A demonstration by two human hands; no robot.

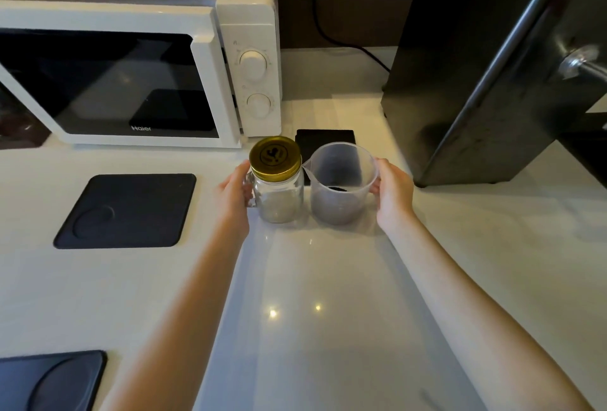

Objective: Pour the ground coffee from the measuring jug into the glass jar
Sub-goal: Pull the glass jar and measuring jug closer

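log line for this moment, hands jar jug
left hand at glass jar | gold lid on | right hand on measuring jug | no pour

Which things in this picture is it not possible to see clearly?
- Head view: the right hand's fingers, hidden behind the measuring jug; the grip cannot be judged.
- The left hand's fingers, hidden behind the glass jar.
- The amount of ground coffee: the jug wall is cloudy.
- The emblem on the gold lid: too small.
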